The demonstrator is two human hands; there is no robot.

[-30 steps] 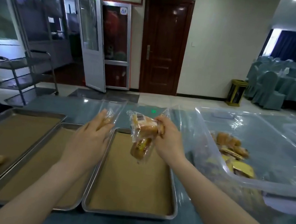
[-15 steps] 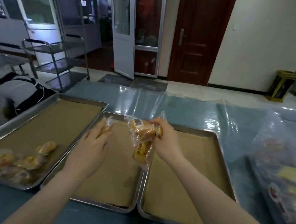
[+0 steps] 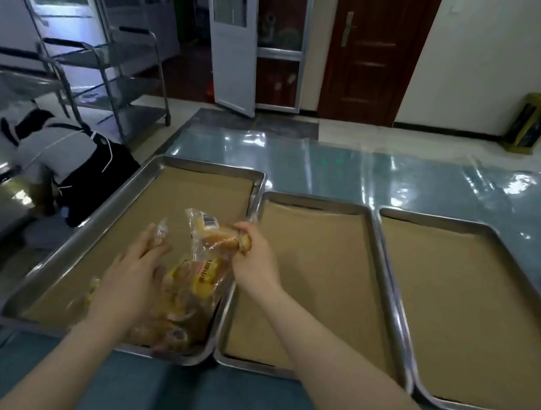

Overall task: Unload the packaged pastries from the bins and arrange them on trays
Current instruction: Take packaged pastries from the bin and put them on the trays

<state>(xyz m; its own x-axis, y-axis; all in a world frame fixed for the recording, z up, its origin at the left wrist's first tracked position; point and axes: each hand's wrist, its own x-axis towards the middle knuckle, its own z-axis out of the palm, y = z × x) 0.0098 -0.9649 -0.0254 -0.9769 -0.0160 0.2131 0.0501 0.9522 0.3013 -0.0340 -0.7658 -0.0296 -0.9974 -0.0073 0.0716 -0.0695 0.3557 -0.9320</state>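
The step in hand is placing: both hands are over the near right part of the left tray, each bringing stock to the heap of packets already lying in that tray's near right corner. The right hand grips a clear-wrapped pastry by one end, with more wrapper hanging below it toward the heap. The left hand, back to the camera, holds a small packet that stands up past its fingertips. The middle tray, touching the left tray's right rim, and the right tray beyond it show only brown paper. Next, I judge, the packets should be laid down in rows across the left tray instead of piled. A white barcode sticker tops the wrapper; a yellow label bears red lettering too blurred to read
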